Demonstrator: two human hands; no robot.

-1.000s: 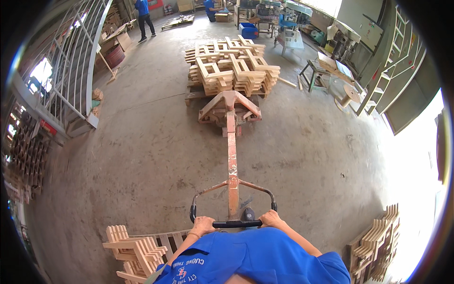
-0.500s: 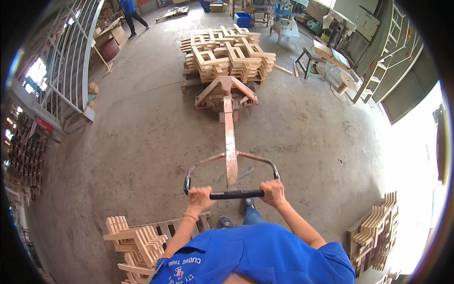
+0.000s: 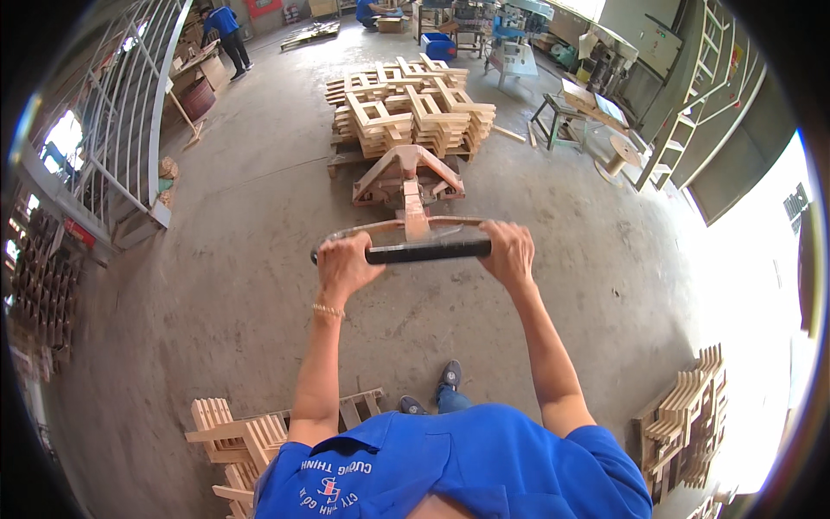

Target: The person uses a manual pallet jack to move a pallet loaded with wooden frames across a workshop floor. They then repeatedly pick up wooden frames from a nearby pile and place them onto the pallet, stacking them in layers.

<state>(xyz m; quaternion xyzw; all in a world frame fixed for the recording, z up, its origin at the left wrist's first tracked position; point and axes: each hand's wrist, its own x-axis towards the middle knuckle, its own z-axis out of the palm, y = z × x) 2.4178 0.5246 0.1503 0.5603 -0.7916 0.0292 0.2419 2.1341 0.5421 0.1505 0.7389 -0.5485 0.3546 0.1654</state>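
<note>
Both my arms reach forward to the black-gripped handle (image 3: 428, 252) of a pallet jack (image 3: 411, 173). My left hand (image 3: 346, 264) is wrapped round the bar's left end, with a beaded bracelet on the wrist. Round the right end closes my right hand (image 3: 510, 251). The handle stands steeply, so its shaft looks short. Beyond it, the jack's worn, reddish body sits at the near side of a low pallet (image 3: 346, 159), its forks hidden. Stacked wooden frames (image 3: 406, 108) in pale timber are piled on that pallet.
More wooden frames lie at my near left (image 3: 246, 441) and near right (image 3: 687, 419). A metal railing (image 3: 112, 112) runs along the left. A cable spool (image 3: 621, 156), a workbench (image 3: 566, 117) and a ladder (image 3: 692, 104) stand right. Two people in blue work far off.
The handle has swung up and away from my body, and both hands have gone with it, arms straightening. The loaded pallet stays in nearly the same place. The far-left person now leans at a bench.
</note>
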